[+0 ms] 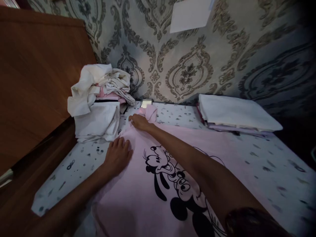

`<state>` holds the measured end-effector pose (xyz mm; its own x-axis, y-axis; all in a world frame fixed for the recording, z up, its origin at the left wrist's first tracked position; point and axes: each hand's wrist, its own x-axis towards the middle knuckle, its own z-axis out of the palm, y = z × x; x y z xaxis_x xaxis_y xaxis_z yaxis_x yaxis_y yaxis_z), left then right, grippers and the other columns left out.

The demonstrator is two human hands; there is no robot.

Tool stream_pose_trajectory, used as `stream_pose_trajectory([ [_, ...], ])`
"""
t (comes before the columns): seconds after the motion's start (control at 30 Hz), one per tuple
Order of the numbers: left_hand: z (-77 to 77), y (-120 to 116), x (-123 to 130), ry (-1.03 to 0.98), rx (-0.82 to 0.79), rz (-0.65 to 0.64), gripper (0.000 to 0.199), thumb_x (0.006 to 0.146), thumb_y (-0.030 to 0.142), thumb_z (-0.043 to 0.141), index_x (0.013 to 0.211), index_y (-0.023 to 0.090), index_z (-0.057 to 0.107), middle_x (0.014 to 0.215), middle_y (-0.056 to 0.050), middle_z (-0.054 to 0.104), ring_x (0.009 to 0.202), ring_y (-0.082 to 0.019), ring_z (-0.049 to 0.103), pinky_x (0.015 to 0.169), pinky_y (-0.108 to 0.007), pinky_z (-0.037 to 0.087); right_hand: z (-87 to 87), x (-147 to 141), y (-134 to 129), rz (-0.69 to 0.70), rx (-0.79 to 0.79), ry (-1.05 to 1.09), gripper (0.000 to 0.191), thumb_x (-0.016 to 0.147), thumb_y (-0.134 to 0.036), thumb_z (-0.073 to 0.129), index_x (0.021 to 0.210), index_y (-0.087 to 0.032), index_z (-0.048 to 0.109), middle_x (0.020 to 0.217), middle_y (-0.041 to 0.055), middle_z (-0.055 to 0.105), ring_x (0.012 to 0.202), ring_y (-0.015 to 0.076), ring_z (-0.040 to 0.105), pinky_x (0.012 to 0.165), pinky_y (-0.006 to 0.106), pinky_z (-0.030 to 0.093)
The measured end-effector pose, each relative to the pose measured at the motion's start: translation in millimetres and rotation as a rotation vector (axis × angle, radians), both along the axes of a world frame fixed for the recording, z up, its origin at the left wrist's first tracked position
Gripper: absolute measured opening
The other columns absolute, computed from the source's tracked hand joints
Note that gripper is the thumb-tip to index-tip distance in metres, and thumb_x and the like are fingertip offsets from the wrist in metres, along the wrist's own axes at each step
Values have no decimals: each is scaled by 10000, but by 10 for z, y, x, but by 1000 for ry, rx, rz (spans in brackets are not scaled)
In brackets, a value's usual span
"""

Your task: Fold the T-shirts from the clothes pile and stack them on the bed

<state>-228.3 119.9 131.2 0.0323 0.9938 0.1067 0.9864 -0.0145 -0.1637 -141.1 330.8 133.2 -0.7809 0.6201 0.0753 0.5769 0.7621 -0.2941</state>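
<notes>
A pink T-shirt (123, 197) with a black-line cartoon print lies spread over the bed, reaching toward me. A narrow bunched piece of pink cloth (151, 113) sticks up at its far end. My left hand (118, 153) rests on the shirt's left edge, palm down, fingers stretched forward and slightly bent. Across the print reaches my right arm, and my right hand (139, 121) is at the shirt's far left corner. Its fingers are bent down on the fabric there, their tips partly hidden.
Folded white cloths (98, 121) and a crumpled white garment (84, 89) are piled at the back left, beside a brown wooden panel (44, 75). Another folded stack (237, 110) lies at the back right. Patterned wallpaper (153, 49) rises behind the patterned bedsheet (172, 115).
</notes>
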Motion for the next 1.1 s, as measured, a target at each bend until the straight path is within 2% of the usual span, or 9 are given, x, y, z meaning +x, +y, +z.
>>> stream_pose_trajectory([
  [0.13,155,1,22,27,-83,21,324,1008,409,426,1131,179,618,1160,-130,631,1109,-325,556,895,-459,487,-7,-64,100,-4,-3,-17,183,941,-180,519,1081,-173,636,1095,113,702,994,264,626,824,353,465],
  [0.3,159,-9,-22,20,-89,10,330,1007,434,432,1106,177,615,1135,-138,618,1096,-330,545,869,-454,484,-81,-83,12,-132,32,61,241,982,-167,424,1151,-153,595,1185,162,671,1027,301,626,834,406,467],
  [0.5,231,84,1,20,-92,19,333,993,435,454,1110,160,600,1157,-154,637,1090,-339,569,912,-492,473,-124,-42,-109,-174,19,192,329,990,-180,422,1301,-169,528,1176,116,677,1100,271,599,886,394,468],
  [0.57,188,174,-5,-44,-47,-20,334,991,389,455,1202,155,565,1250,-164,628,1159,-324,570,986,-485,457,-138,21,-183,-150,33,239,324,993,-166,409,1288,-164,543,1190,109,665,1123,249,576,927,379,452],
  [0.67,32,305,-73,-134,-38,-104,460,999,397,443,1359,114,477,1437,-202,544,1336,-309,506,1097,-446,416,-188,143,-307,-40,84,310,262,980,-140,420,1141,-141,627,1157,118,660,1086,238,555,948,365,425],
  [0.77,-123,354,-162,-111,-36,-53,591,1001,467,428,1393,25,459,1506,-268,471,1436,-352,414,1168,-468,354,-248,248,-393,92,110,306,253,996,-164,424,1037,-127,670,1088,121,676,1039,237,554,931,362,415],
  [0.83,-173,322,-187,-77,1,-2,607,1003,471,422,1396,11,469,1507,-274,471,1445,-361,405,1183,-482,335,-272,285,-420,136,110,269,275,1015,-204,427,1090,-124,680,1146,126,680,1096,245,549,956,379,405],
  [0.97,-134,155,-171,-29,34,-25,556,1000,428,446,1392,38,505,1517,-244,477,1441,-340,419,1191,-480,325,-271,288,-434,136,124,173,343,1029,-246,442,1305,-176,633,1406,128,594,1293,272,485,1038,441,372],
  [1.1,22,-1,-238,-32,48,-21,402,1001,321,442,1302,102,594,1416,-208,585,1355,-333,510,1109,-515,400,-241,273,-465,132,126,108,386,1044,-258,405,1379,-214,593,1485,114,537,1365,264,449,1085,458,350],
])
